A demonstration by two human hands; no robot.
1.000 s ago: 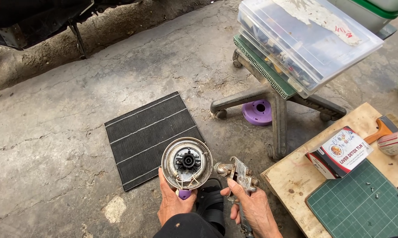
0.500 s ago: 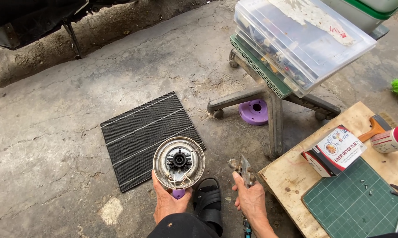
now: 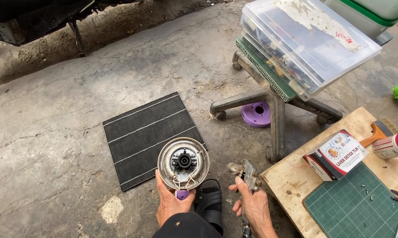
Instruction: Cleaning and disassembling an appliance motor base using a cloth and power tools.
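Head view: the round metal motor point(image 3: 183, 163) (wires and a purple stub at its six o'clock edge) sits low in the middle, gripped from below by the left hand point(image 3: 171, 202). At its three o'clock the right hand point(image 3: 254, 207) is closed around a metal air gun point(image 3: 245, 174). A black ribbed filter point(image 3: 150, 136) lies on the concrete at ten o'clock, a wooden board point(image 3: 296, 176) with a green mat point(image 3: 357, 207) at four o'clock.
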